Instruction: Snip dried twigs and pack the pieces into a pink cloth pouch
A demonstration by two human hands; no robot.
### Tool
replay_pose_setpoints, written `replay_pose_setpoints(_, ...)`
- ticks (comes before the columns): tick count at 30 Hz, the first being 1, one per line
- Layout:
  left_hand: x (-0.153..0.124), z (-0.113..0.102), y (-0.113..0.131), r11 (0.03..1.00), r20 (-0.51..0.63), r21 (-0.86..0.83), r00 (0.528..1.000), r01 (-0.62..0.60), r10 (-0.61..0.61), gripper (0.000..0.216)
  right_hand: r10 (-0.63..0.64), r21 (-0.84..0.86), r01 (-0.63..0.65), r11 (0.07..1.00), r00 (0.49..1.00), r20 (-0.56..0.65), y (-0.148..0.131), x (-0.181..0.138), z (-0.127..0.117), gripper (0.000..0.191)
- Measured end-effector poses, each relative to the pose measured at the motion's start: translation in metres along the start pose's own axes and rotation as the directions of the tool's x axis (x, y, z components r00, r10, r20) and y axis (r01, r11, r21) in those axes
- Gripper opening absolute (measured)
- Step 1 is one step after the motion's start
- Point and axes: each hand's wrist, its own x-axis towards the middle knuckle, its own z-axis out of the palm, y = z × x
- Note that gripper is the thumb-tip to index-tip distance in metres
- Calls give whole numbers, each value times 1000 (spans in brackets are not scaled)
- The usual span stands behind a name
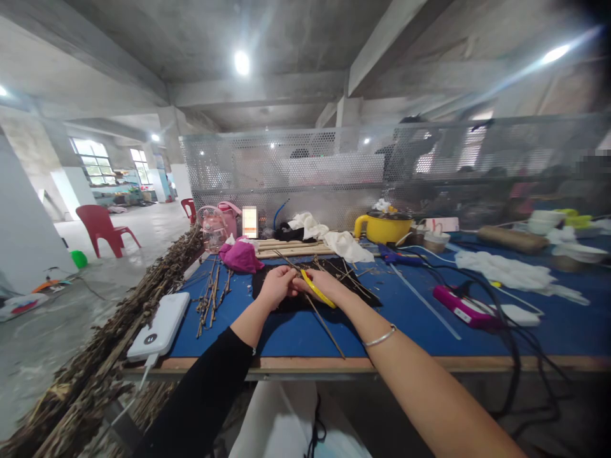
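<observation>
thin dry stem (328, 331) mid-frame, yellow-handled tool (319, 291) right by it
left hand (277, 287) looks pinched on the stem, right hand (329, 285) has its fingers curled round the tool; can't make out any blade. stem sits over the black cloth (363, 298) and blue worktop (401, 331), long axis slanting upper left to lower right, one end pointing at the bottom edge. imo pinch close to the working spot, left thumb clear, light grip so it won't snap.

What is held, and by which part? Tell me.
The left hand and right hand hold a thin stick away from its near end; the grip on the yellow handle is unclear.
</observation>
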Motion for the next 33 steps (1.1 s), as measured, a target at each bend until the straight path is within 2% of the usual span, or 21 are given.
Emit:
replay_pose_setpoints(7,0,1,0,998,-49,33,998,52,-50,15,-30,3,30,1000,1000,4,4,2,1,53)
replay_pose_setpoints(16,0,4,3,995,-76,-64,994,71,-76,18,31,-69,-29,997,999,17,-2,3,-7,59)
replay_pose_setpoints(20,2,2,13,991,-33,-130,998,44,-49,21,-7,-63,11,998,998,67,-5,6,-26,62)
replay_pose_setpoints(24,9,2,17,988,44,-113,994,106,-101,28,35,-120,-27,992,997,67,0,15,-38,60)
replay_pose_setpoints(28,15,3,7,970,37,-192,989,150,-145,26,100,-108,-95,990,994,41,13,24,-30,57)
replay_pose_setpoints(33,13,0,1,951,100,-220,975,218,-200,36,103,-33,-101,994,993,60,20,19,-23,55)
